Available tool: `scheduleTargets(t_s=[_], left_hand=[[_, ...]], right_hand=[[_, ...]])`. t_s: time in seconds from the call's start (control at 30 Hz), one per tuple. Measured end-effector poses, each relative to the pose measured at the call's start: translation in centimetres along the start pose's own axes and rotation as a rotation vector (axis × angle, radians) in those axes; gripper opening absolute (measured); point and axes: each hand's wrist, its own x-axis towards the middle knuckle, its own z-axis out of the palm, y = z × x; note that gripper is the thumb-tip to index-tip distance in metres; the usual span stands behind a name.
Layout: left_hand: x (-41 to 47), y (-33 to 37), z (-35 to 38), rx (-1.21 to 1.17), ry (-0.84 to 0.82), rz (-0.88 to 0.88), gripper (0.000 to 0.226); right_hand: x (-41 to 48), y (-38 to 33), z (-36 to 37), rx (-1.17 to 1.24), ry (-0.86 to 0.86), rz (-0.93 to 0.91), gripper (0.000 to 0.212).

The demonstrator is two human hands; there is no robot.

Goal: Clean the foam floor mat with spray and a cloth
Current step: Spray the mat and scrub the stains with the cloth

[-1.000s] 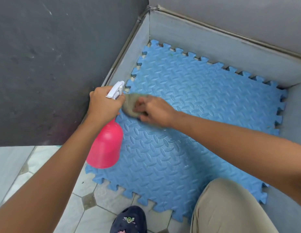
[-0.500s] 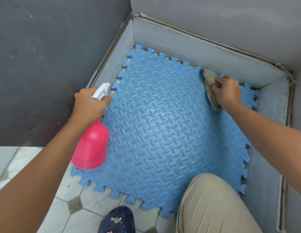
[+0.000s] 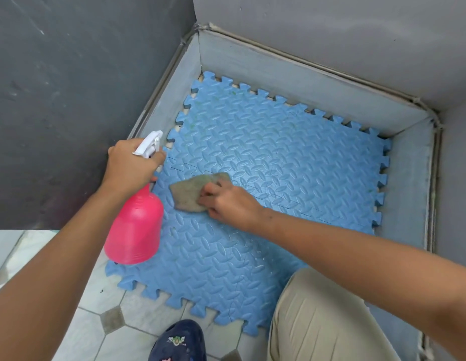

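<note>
Scrubbing: your R grip (image 3: 226, 201) clutches the tan cloth (image 3: 190, 191) flat on the blue foam mat (image 3: 291, 157); L grip (image 3: 132, 162) holds pink spray bottle (image 3: 135, 230) aside, ready to spray.

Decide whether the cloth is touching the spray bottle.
Apart. The head view shows a strip of blue mat between the cloth and the bottle.

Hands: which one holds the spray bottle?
The left hand grips the pink spray bottle; the right hand holds the cloth on the blue mat.
</note>
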Motion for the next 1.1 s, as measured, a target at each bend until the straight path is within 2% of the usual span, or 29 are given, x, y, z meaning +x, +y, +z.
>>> scheduleTargets(t_s=[0.13,0.23,0.3,0.37,0.47,0.6,0.7,0.8,0.93,1.1], left_hand=[[-0.8,1.0,-0.3,-0.027,-0.039,-0.004,0.033],[-1.3,2.1,-0.7,-0.055,-0.144,-0.045,0.011],[-1.5,2.1,-0.7,-0.088,-0.306,-0.117,0.012],[-2.1,1.5,-0.2,-0.001,-0.416,-0.156,0.013],[-3.7,-0.4,0.8,0.194,-0.443,-0.103,0.018],[-5.7,-3.3,-0.2,0.252,-0.254,-0.125,0.029],[-7.2,-4.6,-0.5,0.325,-0.243,-0.091,0.036],[-8.2,-5.1,-0.5,0.332,-0.203,-0.058,0.045],[-8.1,-5.3,-0.9,0.264,-0.172,-0.018,0.041],[-8.3,-5.4,-1.3,0.205,-0.147,0.002,0.033]], right_hand=[[-2.7,6.8,-3.9,0.059,0.061,0.307,0.030],[-6.2,13.5,-7.6,-0.055,0.178,0.565,0.031],[-9.0,17.6,-9.9,-0.109,0.211,0.799,0.035],[-11.6,20.7,-11.4,-0.140,0.213,0.983,0.037],[-13.5,21.8,-11.9,-0.124,0.227,1.100,0.037],[-11.2,20.0,-9.8,-0.078,0.324,1.086,0.035],[-7.5,18.3,-8.0,-0.022,0.382,1.084,0.033],[-2.5,16.0,-6.5,0.010,0.413,0.985,0.026],[4.6,11.5,-4.7,0.049,0.384,0.799,0.021],[9.4,2.6,-0.8,0.062,0.208,0.336,0.017]])
